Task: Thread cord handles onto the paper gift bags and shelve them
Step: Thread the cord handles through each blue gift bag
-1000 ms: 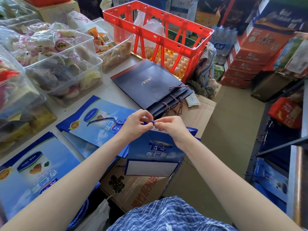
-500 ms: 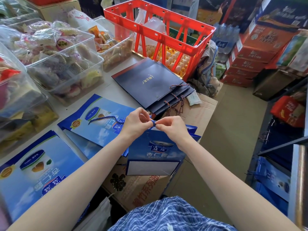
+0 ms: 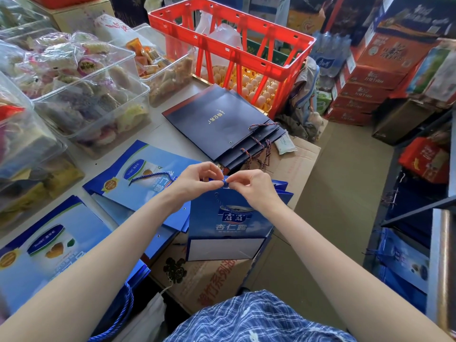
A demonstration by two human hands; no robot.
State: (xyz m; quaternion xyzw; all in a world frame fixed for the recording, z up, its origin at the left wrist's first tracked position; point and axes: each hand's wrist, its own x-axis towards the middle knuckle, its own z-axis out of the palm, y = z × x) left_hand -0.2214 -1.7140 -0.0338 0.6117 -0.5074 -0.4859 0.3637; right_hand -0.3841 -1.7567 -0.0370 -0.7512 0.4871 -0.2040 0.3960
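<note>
blue cord [image 3: 225,181] — pinched between left hand [image 3: 197,180] and right hand [image 3: 251,187] above gift bag [image 3: 229,218] — loose knot may slip back through the hole.

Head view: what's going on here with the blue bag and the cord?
A person is fitting a handle to a blue gift bag that stands on a cardboard box. Both hands, the left hand and right hand, pinch the blue cord at the bag's top edge, apparently knotting its end. More flat blue bags and a stack of dark navy bags lie on the table.
</note>
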